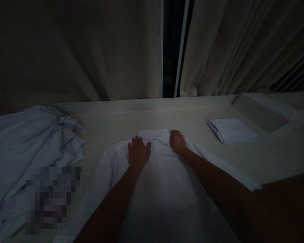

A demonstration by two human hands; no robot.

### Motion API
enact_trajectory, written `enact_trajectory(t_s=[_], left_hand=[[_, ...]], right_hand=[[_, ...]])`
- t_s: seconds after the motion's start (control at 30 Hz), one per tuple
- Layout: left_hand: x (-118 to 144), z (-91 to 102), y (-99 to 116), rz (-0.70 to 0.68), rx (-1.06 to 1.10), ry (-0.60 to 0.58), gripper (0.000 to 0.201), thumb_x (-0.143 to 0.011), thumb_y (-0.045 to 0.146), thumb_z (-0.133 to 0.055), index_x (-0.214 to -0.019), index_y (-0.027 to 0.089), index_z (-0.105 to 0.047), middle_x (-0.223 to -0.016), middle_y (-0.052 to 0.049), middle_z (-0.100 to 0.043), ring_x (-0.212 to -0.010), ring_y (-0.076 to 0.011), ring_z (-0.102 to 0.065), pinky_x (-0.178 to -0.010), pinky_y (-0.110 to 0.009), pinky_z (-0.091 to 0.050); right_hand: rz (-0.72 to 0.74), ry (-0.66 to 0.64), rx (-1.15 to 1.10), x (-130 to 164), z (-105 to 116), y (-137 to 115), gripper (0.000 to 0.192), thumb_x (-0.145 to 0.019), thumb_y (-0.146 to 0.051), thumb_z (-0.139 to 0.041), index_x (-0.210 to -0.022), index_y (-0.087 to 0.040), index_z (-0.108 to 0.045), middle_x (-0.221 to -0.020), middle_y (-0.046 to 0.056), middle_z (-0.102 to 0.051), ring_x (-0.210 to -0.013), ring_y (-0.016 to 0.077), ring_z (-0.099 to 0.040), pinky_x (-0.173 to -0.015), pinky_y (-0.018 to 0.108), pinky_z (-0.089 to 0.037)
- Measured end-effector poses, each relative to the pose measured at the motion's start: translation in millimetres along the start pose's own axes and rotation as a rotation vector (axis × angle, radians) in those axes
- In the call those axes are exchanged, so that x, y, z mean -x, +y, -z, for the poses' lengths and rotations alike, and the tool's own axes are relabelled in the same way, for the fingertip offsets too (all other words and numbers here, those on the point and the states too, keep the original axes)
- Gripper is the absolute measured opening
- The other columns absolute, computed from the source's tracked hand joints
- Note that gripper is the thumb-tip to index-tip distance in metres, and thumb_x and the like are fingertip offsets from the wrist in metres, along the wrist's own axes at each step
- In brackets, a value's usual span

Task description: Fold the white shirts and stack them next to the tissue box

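Observation:
A white button-up shirt point(167, 189) lies spread out front side up, its collar point(164, 136) at the far end and its sleeves out to both sides. Spread flat, my left hand point(138, 152) presses on the shirt just left of the collar. Across from it, my right hand point(177, 142) has its fingers curled on the cloth by the collar's right side, with the fingertips partly hidden. Both forearms cover parts of the shirt's front.
A heap of pale cloth point(35, 141) covers the left side, with a pixelated item point(52, 199) in front of it. To the right lie a folded white cloth point(233, 130) and a grey-white box-like object point(260, 111). Curtains point(111, 50) hang behind the pale tabletop point(192, 114).

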State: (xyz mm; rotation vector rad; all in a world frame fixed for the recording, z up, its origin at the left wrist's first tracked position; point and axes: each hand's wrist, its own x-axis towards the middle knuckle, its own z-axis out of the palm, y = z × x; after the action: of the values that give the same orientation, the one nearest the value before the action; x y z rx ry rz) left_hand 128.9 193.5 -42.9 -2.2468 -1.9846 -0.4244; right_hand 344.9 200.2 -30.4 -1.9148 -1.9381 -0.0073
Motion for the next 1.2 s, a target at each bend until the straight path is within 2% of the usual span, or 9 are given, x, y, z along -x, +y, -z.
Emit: enact_trajectory(t_s=[0.07, 0.17, 0.33, 0.6, 0.73, 0.83, 1.0, 1.1, 1.2], left_hand=[[0, -0.3, -1, -0.006, 0.003, 0.003, 0.074, -0.094, 0.054, -0.018, -0.144, 0.003, -0.037, -0.154, -0.021, -0.033, -0.142, -0.0336, -0.029, -0.115, -0.052, -0.023], [0, -0.2, -1, -0.006, 0.003, -0.002, 0.074, -0.094, 0.054, -0.02, -0.144, 0.002, -0.036, -0.154, -0.021, -0.032, -0.143, -0.0339, -0.029, -0.115, -0.052, -0.022], [0, 0.0, 0, 0.012, -0.009, -0.017, 0.071, -0.094, 0.052, -0.021, -0.145, 0.005, -0.036, -0.155, -0.019, -0.032, -0.143, -0.0332, -0.028, -0.115, -0.052, -0.022], [-1, 1.5, -1, 0.004, -0.001, -0.025, 0.07, -0.094, 0.05, -0.021, -0.146, 0.006, -0.037, -0.155, -0.018, -0.032, -0.143, -0.0331, -0.028, -0.115, -0.052, -0.022], [-1, -0.1, -1, -0.003, 0.001, -0.012, 0.071, -0.094, 0.05, -0.02, -0.145, 0.004, -0.036, -0.155, -0.019, -0.031, -0.143, -0.0333, -0.029, -0.115, -0.052, -0.022], [0, 1.3, 0, -0.01, 0.01, 0.007, 0.069, -0.095, 0.048, -0.018, -0.145, 0.004, -0.036, -0.154, -0.02, -0.033, -0.142, -0.033, -0.029, -0.114, -0.052, -0.023], [3, 12.4, 1, -0.028, 0.078, 0.099, 0.055, -0.096, 0.038, -0.023, -0.136, 0.007, -0.046, -0.146, -0.019, -0.044, -0.139, -0.0292, -0.034, -0.113, -0.046, -0.027], [4, 17.2, 1, -0.063, 0.14, 0.137, 0.046, -0.095, 0.036, -0.03, -0.122, 0.011, -0.057, -0.127, -0.017, -0.058, -0.124, -0.0277, -0.049, -0.105, -0.042, -0.036], [4, 15.1, -1, -0.133, 0.183, 0.106, 0.041, -0.094, 0.04, -0.034, -0.112, 0.015, -0.062, -0.114, -0.014, -0.064, -0.111, -0.0264, -0.056, -0.098, -0.04, -0.041]], right_hand=[[-0.004, 0.018, -0.005, 4, 0, 8, 0.039, -0.092, -0.013, -0.039, -0.123, -0.013, -0.061, -0.123, 0.014, -0.061, -0.116, 0.0247, -0.05, -0.1, 0.037, -0.036], [0.019, 0.07, 0.012, 9, 1, 4, 0.04, -0.091, -0.015, -0.044, -0.128, -0.016, -0.059, -0.126, 0.015, -0.058, -0.118, 0.0273, -0.046, -0.1, 0.041, -0.034], [0.111, -0.041, 0.023, 10, 2, -4, 0.038, -0.09, -0.012, -0.042, -0.121, -0.017, -0.063, -0.118, 0.013, -0.063, -0.113, 0.0251, -0.049, -0.097, 0.039, -0.035], [0.153, -0.056, -0.025, 16, 5, -1, 0.06, -0.084, -0.02, -0.053, -0.143, -0.011, -0.043, -0.145, 0.014, -0.046, -0.134, 0.0268, -0.037, -0.111, 0.043, -0.026], [0.304, -0.003, -0.077, 36, 13, -14, 0.048, -0.085, -0.013, -0.048, -0.133, -0.014, -0.054, -0.146, 0.012, -0.045, -0.137, 0.0237, -0.034, -0.115, 0.043, -0.022], [0.44, -0.079, -0.097, 48, 9, -33, 0.04, -0.09, -0.016, -0.044, -0.128, -0.016, -0.059, -0.138, 0.01, -0.054, -0.131, 0.021, -0.042, -0.113, 0.039, -0.027], [0.346, -0.091, -0.056, 50, -4, -57, 0.044, -0.097, -0.021, -0.037, -0.139, -0.02, -0.048, -0.146, 0.007, -0.047, -0.135, 0.0206, -0.038, -0.113, 0.042, -0.026], [0.313, -0.093, -0.044, 49, -6, -60, 0.045, -0.099, -0.026, -0.034, -0.143, -0.023, -0.043, -0.149, 0.006, -0.043, -0.137, 0.0211, -0.035, -0.113, 0.044, -0.024], [0.308, -0.119, -0.031, 49, -4, -59, 0.046, -0.1, -0.03, -0.031, -0.145, -0.024, -0.039, -0.151, 0.004, -0.04, -0.139, 0.022, -0.031, -0.115, 0.046, -0.022]])
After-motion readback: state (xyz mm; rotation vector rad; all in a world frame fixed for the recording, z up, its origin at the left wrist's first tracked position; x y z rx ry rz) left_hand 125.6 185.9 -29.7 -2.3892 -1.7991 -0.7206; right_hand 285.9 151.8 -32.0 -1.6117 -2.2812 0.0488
